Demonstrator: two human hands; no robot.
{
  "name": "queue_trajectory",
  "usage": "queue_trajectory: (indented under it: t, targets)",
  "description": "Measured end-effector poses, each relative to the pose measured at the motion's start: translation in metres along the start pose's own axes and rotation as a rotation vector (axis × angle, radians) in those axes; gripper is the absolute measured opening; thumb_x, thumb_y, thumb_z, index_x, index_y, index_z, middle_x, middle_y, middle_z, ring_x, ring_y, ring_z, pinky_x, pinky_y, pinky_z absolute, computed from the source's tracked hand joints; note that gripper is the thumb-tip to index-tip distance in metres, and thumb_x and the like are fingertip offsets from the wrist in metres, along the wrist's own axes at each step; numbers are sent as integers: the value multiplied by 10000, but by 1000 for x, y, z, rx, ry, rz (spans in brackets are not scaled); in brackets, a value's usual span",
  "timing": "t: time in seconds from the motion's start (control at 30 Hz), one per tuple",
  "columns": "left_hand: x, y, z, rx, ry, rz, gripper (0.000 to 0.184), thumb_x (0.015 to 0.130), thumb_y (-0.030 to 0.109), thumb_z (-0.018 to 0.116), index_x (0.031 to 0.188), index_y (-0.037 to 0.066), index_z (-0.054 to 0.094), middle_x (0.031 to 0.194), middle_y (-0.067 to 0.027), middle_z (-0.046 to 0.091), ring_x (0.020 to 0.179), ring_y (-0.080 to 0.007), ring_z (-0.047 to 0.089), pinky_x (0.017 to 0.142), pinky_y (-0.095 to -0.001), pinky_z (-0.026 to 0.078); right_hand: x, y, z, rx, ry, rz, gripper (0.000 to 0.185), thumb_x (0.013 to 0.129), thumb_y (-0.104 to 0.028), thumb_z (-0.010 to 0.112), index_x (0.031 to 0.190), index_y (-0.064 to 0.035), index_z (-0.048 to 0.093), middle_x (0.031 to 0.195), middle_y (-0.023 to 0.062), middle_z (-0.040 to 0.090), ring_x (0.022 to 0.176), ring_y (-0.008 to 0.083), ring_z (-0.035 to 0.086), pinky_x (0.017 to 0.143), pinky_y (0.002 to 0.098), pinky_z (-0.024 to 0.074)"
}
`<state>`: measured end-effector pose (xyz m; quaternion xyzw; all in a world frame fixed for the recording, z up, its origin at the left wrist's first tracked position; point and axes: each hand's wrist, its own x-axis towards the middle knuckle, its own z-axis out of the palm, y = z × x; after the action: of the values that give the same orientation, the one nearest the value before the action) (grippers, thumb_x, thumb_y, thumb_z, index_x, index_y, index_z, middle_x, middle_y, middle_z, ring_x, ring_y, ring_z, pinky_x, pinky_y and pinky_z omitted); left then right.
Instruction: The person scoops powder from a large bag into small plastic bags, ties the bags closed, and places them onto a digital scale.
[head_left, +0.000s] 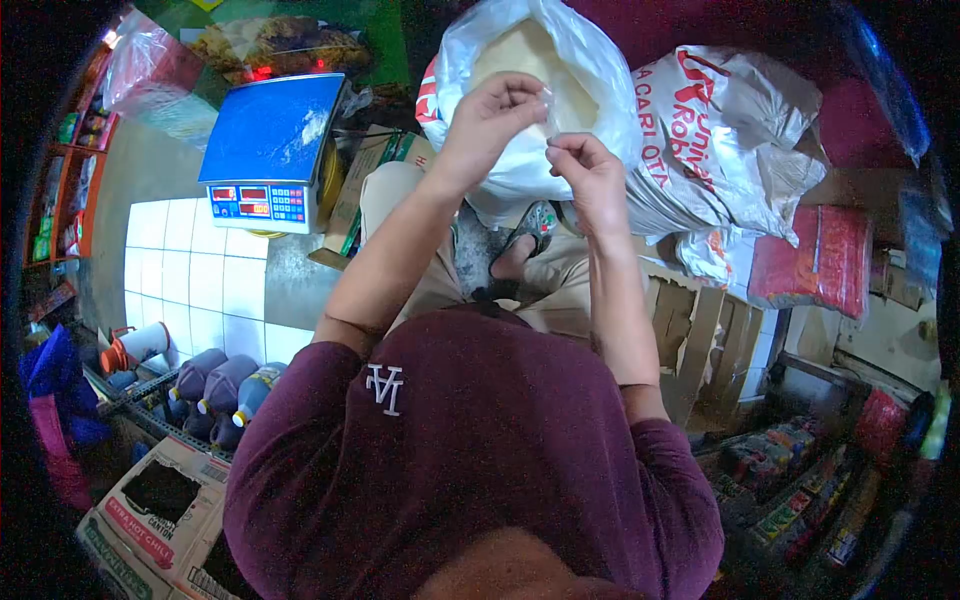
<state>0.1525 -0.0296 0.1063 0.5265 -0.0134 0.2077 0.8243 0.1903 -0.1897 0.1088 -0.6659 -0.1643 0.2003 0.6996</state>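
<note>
Just above the near side of an open, white plastic sack (617, 112) of pale, fine contents (518, 58), the left hand (492, 118) and right hand (592, 170) hold their fingers pinched nearly together, seemingly on a small, thin, clear plastic film (549, 121), spanning lengthwise between them, close to both.

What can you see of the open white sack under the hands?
The white sack looks like shiny plastic, with red marking on its left side. It stands mouth up, its crumpled rim folded outward, showing pale contents, perhaps powdery. A printed sack sits close on the right. The left hand and right hand overlap it in this view; whether either touches it is unclear.
</note>
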Motion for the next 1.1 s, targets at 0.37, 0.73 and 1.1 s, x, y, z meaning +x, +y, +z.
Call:
queue_trajectory:
  t: [0.37,0.73,1.1]
  targets:
    - [11,-3,-6,256,-135,-12,294,868,96,634,1137,19,545,865,10,584,810,-62,540,751,-196,429,21,-27,-1,-402,18,-262,171,800,-129,698,864,26,669,823,78,651,755,118,581,719,253,460]
    - [58,-11,-16,889,-9,246,262,750,95,651,1004,42,610,772,-51,566,711,-131,559,636,-262,464,62,-19,-6,-275,181,-252,152,847,-129,610,807,17,604,737,8,597,678,69,512,612,226,424]
    - [105,-61,-56,813,59,491,139,750,13,629,876,49,676,933,-96,611,899,-242,608,760,-319,497,141,4,-18,-378,58,-329,164,847,-143,624,883,17,626,751,59,622,676,98,541,628,250,448]
